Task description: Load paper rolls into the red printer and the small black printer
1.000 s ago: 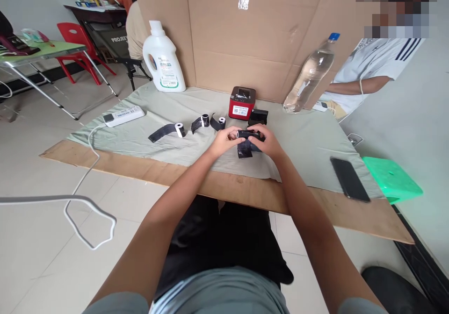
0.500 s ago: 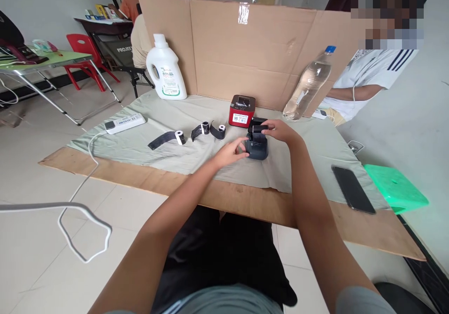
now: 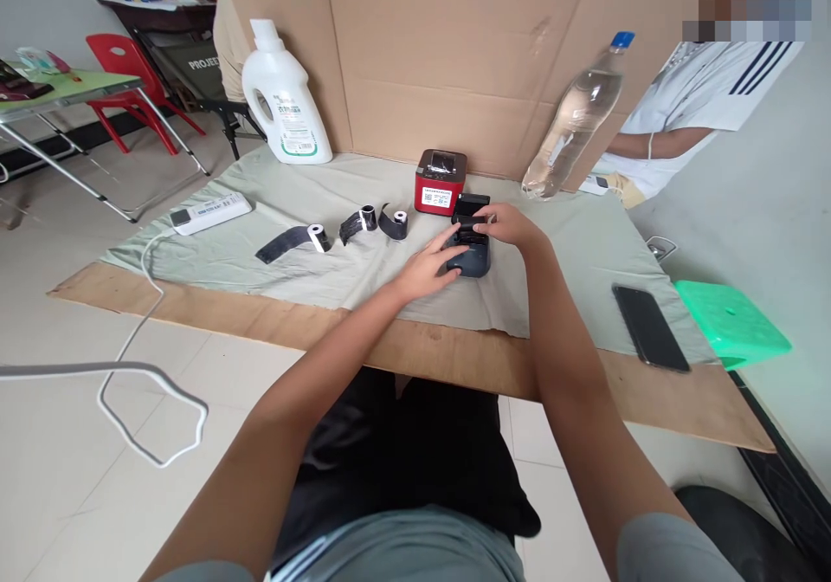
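Note:
A small dark portable printer [image 3: 473, 261] stands on the cloth with its lid [image 3: 473, 202] raised at the back. My right hand [image 3: 510, 224] pinches a black paper roll [image 3: 466, 221] at the printer's opening; whether the roll is fully seated I cannot tell. From the left, my left hand [image 3: 428, 268] reaches to the printer, fingers stretched and spread, touching its side and top near the roll. Just behind stands a red and black printer [image 3: 441, 182] with a white label. To the left lie three partly unrolled black paper rolls [image 3: 318, 237].
A white detergent bottle [image 3: 286, 101] and a clear water bottle [image 3: 577, 123] stand before the cardboard screen [image 3: 454, 71]. A power strip [image 3: 213, 214] lies left, a phone [image 3: 649, 326] right. A person in a white sleeve [image 3: 746, 80] is behind the screen's right end.
My right hand has lowered the black roll towards the printer's opening. My left hand's fingers have moved over the printer's top. The camera view has tilted down.

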Demonstrator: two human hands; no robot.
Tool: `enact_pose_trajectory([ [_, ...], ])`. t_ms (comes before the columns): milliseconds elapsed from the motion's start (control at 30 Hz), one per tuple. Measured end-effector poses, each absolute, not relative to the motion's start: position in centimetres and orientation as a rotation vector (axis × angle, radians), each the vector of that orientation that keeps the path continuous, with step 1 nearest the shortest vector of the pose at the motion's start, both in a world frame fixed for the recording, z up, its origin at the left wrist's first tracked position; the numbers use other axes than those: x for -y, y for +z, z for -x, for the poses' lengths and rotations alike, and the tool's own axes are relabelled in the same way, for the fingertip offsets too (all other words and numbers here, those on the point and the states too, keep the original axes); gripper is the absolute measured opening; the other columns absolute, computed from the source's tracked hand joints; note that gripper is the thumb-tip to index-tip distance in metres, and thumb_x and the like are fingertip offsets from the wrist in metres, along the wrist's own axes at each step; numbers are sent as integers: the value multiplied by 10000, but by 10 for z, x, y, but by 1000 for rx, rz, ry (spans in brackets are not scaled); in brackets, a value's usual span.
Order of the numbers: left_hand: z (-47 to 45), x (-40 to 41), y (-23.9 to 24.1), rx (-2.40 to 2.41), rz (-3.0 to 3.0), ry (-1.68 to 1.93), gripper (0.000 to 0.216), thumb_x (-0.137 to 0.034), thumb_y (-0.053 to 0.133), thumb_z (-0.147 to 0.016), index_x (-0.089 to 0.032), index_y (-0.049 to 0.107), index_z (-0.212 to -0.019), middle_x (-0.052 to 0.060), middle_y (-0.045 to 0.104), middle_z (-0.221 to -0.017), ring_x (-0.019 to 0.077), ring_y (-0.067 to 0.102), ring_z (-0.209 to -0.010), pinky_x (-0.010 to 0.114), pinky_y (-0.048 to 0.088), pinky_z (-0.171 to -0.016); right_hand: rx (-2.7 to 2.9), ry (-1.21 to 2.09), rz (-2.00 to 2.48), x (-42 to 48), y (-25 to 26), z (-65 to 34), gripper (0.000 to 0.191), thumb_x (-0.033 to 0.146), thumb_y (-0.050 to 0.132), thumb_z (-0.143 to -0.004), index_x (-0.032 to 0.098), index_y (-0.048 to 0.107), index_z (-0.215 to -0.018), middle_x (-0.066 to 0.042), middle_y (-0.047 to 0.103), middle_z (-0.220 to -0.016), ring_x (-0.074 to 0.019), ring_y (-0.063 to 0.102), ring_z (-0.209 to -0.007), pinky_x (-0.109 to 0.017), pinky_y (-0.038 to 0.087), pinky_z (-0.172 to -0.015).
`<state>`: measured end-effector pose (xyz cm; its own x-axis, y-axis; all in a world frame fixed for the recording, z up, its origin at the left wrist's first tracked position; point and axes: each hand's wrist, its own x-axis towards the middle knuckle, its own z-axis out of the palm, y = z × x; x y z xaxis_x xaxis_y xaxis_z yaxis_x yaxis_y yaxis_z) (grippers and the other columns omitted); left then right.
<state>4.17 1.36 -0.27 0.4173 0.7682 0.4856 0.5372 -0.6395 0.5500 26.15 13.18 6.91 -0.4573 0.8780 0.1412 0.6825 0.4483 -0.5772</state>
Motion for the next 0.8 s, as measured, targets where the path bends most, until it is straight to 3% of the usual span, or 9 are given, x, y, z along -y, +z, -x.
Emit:
enact_pose_trajectory([
  [233,-42,-17,-5,-1156,-2429,950,559,-319,583,-970,-185,518,-1509,127,448,-1628,296,488,-1474,452,433,-1235,2280,729,1280,-124,87,-274,282,338,699,-831,191,812,-1043,-42,755,-935,-207,635,-814,-317,490,-763],
  [500,-43,0,14,-1105,-2664,1030,501,-244,454,-1018,-225,514,-1515,85,516,-1590,257,554,-1408,430,471,-1185,2254,619,1292,-127,89,-276,296,315,709,-839,177,802,-1085,-69,761,-998,-218,640,-827,-340,512,-769],
  [800,-43,-1,9,-1135,-2715,711,464,-243,459,-1011,-212,586,-1456,62,562,-1556,251,649,-1291,342,554,-1016,2333,471,1424,-133,65,-252,277,190,693,-809,143,804,-1058,-90,770,-985,-261,684,-923,-357,513,-842],
])
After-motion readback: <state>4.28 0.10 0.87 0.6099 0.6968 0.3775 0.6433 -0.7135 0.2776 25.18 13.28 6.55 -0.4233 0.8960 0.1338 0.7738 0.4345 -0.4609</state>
